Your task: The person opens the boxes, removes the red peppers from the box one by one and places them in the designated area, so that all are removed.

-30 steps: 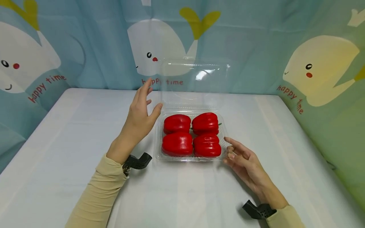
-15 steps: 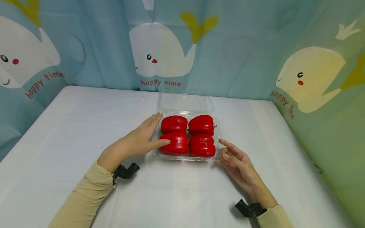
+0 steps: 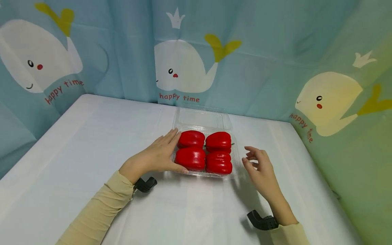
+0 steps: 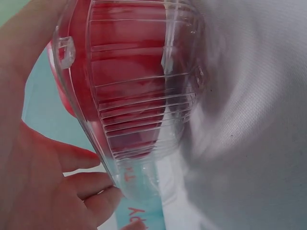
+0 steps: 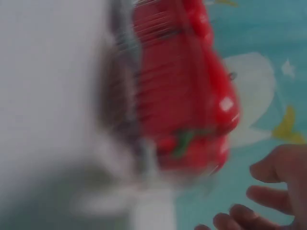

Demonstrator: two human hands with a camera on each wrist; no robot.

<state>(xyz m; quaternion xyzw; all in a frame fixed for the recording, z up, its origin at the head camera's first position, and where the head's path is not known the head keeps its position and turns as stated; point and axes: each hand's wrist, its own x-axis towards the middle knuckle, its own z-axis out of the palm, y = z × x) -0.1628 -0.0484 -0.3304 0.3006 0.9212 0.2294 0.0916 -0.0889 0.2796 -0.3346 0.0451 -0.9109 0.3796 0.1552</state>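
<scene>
A clear plastic clamshell box sits on the table with its lid folded back behind it. Several red bell peppers lie inside, two rows deep. My left hand rests along the box's left side, fingers straight and thumb by the front edge. In the left wrist view its fingertips meet the rim from outside. To the right of the box, and apart from it, my right hand hangs with loosely bent fingers that hold nothing. The right wrist view is blurred, with the peppers beyond the fingers.
A white cloth covers the table. Behind it hangs a blue curtain printed with whales, which turns green along the right side. Black wrist mounts sit at both cuffs.
The lid has swung down from upright to lie back. My left hand has come down from near the lid onto the box's left side. My right hand has drawn away from the right edge.
</scene>
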